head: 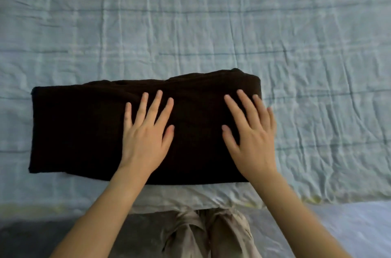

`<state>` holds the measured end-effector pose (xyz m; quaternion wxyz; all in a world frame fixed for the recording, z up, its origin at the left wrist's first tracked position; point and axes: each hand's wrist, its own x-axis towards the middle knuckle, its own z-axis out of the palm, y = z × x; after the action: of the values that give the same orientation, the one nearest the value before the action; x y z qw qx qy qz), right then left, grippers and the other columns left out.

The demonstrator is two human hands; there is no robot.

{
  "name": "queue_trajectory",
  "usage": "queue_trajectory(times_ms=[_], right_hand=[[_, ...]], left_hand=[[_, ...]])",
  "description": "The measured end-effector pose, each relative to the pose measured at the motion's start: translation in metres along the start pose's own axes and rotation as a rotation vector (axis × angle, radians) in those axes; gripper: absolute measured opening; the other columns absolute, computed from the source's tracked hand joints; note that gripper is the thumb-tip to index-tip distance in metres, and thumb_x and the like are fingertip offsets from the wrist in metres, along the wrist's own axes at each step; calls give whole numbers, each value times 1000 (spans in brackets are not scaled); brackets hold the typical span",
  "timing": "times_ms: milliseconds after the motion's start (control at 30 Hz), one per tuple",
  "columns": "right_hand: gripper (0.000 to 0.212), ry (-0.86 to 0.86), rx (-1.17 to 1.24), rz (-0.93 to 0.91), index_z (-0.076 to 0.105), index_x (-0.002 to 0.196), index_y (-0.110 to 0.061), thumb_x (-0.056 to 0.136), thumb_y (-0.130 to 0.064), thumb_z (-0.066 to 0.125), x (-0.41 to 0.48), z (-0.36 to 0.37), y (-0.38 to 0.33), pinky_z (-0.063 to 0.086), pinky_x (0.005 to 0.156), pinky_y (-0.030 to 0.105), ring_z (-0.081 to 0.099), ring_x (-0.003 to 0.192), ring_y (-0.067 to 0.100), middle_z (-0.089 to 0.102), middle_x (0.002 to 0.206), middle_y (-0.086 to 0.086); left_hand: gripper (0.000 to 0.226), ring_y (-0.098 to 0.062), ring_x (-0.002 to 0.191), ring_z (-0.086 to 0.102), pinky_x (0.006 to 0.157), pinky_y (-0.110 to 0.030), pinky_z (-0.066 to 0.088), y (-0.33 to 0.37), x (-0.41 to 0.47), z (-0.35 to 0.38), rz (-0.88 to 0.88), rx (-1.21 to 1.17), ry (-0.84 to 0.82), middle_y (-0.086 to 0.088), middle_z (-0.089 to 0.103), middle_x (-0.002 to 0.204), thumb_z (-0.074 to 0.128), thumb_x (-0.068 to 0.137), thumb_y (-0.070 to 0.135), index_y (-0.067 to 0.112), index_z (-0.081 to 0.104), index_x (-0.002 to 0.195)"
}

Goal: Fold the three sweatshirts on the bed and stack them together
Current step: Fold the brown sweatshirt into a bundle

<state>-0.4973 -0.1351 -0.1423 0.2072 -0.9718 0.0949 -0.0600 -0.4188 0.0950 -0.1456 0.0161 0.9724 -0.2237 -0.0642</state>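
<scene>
A dark brown sweatshirt lies on the bed, folded into a long rectangle that runs left to right near the bed's front edge. My left hand rests flat on its middle, fingers spread. My right hand lies flat on its right end, fingers spread, slightly blurred. Neither hand grips the cloth. No other sweatshirt is in view.
The bed is covered with a wrinkled light blue checked sheet that fills most of the view. Its front edge runs along the bottom. My legs in beige trousers stand against the edge, with grey floor on either side.
</scene>
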Motion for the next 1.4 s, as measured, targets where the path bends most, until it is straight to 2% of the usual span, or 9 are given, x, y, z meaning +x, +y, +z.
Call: queue_trajectory(times_ms=[200,400,600,800,933,1033,1167,1300,1400], right_hand=[[79,-165,943,593,29,152,-42,89,-23,73,-18,-30,42,54,87,22,61,113,2,55,136,-8],[64,-328,1193,549,46,147,-33,88,-20,69,-19,-27,52,49,106,42,59,127,17,62,137,-2],[53,-390,1390,380,39,153,-22,100,-16,35,-20,-49,35,35,117,39,40,144,24,46,154,2],[50,-259,1251,299,51,142,-45,97,-22,52,-14,-92,-55,46,100,15,51,132,4,55,143,-17],[51,-310,1178,188,48,141,-52,96,-27,49,-14,-103,-144,36,114,22,42,138,-2,49,146,-24],[55,-350,1178,167,50,141,-48,96,-17,45,-17,-96,-199,25,122,33,32,144,-2,46,149,-25],[69,-385,1145,109,43,146,-47,101,5,42,-14,-73,-244,34,104,6,34,139,-10,43,148,-31],[70,-355,851,12,34,147,-55,90,-30,65,-11,-43,-262,37,109,17,35,139,-8,40,149,-34],[94,-112,262,-96,25,152,-51,70,-69,67,2,-27,-262,34,110,38,31,137,11,29,154,-18]], left_hand=[[58,-18,152,9,123,-43,6,99,0,-19,211,-437,112,5,19,163,38,101,42,29,24,155],[55,-16,152,2,123,-44,2,129,18,16,133,-484,14,6,12,165,28,103,44,31,19,156],[54,-2,150,0,123,-50,2,114,12,-22,64,-1028,-37,20,11,163,33,100,47,38,23,153],[78,9,146,9,120,-23,18,77,-17,-102,-43,-1374,-66,28,12,160,58,85,54,44,19,151],[96,-10,144,32,117,-41,31,26,-46,-141,-146,-1540,-65,9,32,158,71,78,44,34,16,156],[87,0,136,43,109,-25,39,-25,-66,-155,-210,-1595,14,13,45,148,72,80,25,32,25,153],[72,8,131,44,97,-9,42,-81,-89,-151,-243,-1672,82,27,49,138,62,89,4,39,37,146],[66,5,130,48,98,-13,44,-120,-100,-134,-311,-1717,143,23,56,136,60,87,2,42,47,138],[64,1,127,52,100,-17,46,-140,-106,-122,-339,-1752,131,23,60,131,54,86,-5,38,53,133]])
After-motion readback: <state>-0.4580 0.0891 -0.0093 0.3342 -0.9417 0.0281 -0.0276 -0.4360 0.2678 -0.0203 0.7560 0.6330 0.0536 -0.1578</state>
